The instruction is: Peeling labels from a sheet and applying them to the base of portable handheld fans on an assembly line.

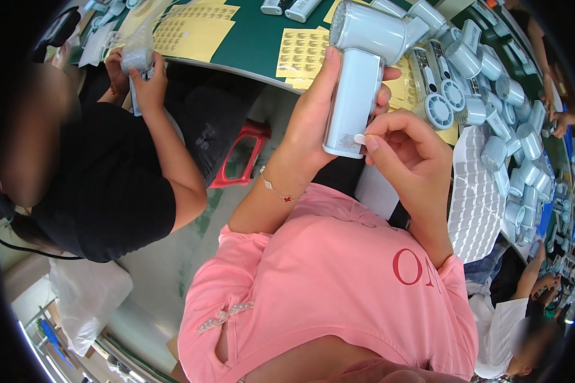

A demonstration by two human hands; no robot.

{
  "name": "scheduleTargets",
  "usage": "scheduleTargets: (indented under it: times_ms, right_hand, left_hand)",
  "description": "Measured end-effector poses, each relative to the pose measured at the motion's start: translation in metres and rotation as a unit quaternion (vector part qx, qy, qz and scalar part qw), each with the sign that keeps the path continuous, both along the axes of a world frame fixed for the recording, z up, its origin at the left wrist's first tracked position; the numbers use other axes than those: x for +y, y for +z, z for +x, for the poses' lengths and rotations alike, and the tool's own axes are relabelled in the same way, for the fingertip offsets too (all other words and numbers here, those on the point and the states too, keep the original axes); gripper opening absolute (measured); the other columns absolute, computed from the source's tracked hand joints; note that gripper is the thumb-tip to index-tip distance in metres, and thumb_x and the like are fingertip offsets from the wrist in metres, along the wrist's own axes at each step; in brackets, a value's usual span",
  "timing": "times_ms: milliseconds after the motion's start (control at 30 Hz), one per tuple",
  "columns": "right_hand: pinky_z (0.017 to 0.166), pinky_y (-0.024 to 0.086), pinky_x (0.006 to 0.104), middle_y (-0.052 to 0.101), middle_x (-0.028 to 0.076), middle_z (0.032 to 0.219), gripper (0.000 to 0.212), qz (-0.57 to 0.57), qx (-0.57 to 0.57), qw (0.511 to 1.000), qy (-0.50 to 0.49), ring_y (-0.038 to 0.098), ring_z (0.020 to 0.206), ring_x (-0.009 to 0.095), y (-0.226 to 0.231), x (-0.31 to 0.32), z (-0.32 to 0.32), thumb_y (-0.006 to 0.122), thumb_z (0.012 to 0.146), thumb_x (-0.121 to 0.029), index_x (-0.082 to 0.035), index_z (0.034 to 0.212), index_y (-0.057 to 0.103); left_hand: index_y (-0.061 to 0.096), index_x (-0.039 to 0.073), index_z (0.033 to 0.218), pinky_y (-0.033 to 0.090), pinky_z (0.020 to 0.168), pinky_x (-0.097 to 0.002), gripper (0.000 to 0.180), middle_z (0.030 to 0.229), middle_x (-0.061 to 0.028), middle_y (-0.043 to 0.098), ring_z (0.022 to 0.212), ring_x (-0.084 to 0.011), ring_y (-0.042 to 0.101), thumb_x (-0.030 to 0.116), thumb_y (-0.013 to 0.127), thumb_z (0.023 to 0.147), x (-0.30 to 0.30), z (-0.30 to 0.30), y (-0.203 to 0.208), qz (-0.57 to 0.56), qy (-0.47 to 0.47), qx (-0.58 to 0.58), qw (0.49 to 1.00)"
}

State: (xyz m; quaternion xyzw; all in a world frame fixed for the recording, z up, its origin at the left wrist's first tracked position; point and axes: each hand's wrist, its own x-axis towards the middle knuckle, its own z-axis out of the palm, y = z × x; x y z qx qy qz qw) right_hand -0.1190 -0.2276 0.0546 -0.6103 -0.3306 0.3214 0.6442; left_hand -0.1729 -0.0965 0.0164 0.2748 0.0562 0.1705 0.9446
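Note:
My left hand (306,121) is wrapped round the handle of a light-blue handheld fan (356,96) with a thick round head at its top. The handle's broad face is turned toward me, and small print shows near its lower end. Between thumb and forefinger, my right hand (410,147) pinches a small white oval sticker (360,138). That sticker lies at the lower right edge of the handle; whether it touches the surface I cannot tell. Just beyond both hands, yellow sticker sheets (298,52) lie on the green table (255,45).
Many more light-blue fans (492,96) are piled along the right. A sheet of silvery-white labels (474,198) hangs near my right forearm. To my left, a person in black (108,166) handles a bagged fan. A red stool (244,153) stands below the table edge.

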Motion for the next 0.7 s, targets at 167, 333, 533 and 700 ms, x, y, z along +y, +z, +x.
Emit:
scheduleTargets:
  times_ms: [167, 333, 533, 700]
  right_hand:
    - [0.068, 0.047, 0.0217, 0.061, 0.004, 0.087, 0.008, -0.003, -0.045, 0.999, 0.000, 0.058, 0.076, 0.009, -0.001, 0.000, 0.000, 0.063, 0.085, 0.004, 0.003, 0.093, 0.060]
    - [0.073, 0.049, 0.0224, 0.061, 0.004, 0.087, 0.009, -0.030, -0.179, 0.983, -0.023, 0.059, 0.078, 0.008, -0.005, 0.001, -0.001, 0.064, 0.082, 0.005, 0.003, 0.090, 0.060]
    - [0.071, 0.049, 0.0224, 0.060, 0.005, 0.089, 0.011, 0.043, -0.133, 0.980, -0.144, 0.059, 0.078, 0.009, -0.011, -0.002, 0.006, 0.063, 0.082, 0.007, 0.004, 0.092, 0.060]
    - [0.069, 0.048, 0.0215, 0.058, 0.006, 0.092, 0.011, 0.145, -0.198, 0.958, -0.147, 0.059, 0.078, 0.011, -0.015, -0.021, 0.016, 0.063, 0.084, 0.008, 0.005, 0.094, 0.060]
  left_hand:
    - [0.052, -0.005, 0.120, 0.049, 0.067, -0.0240, 0.074, 0.083, -0.0069, 0.058, 0.072, -0.0115, 0.054, 0.060, 0.024, 0.098, 0.001, -0.001, -0.003, -0.027, -0.022, -0.018, 0.999]
    - [0.053, -0.004, 0.119, 0.049, 0.066, -0.0245, 0.074, 0.083, -0.0069, 0.058, 0.072, -0.0116, 0.054, 0.061, 0.024, 0.097, 0.000, -0.001, -0.005, 0.007, 0.003, -0.001, 1.000]
    - [0.053, -0.003, 0.119, 0.047, 0.064, -0.0239, 0.075, 0.082, -0.0053, 0.059, 0.070, -0.0110, 0.055, 0.063, 0.025, 0.096, 0.003, -0.006, -0.004, -0.019, -0.022, -0.033, 0.999]
    - [0.058, -0.004, 0.111, 0.047, 0.064, -0.0255, 0.071, 0.081, -0.0057, 0.060, 0.070, -0.0125, 0.055, 0.060, 0.035, 0.095, 0.022, -0.009, -0.012, 0.112, 0.042, 0.080, 0.990]
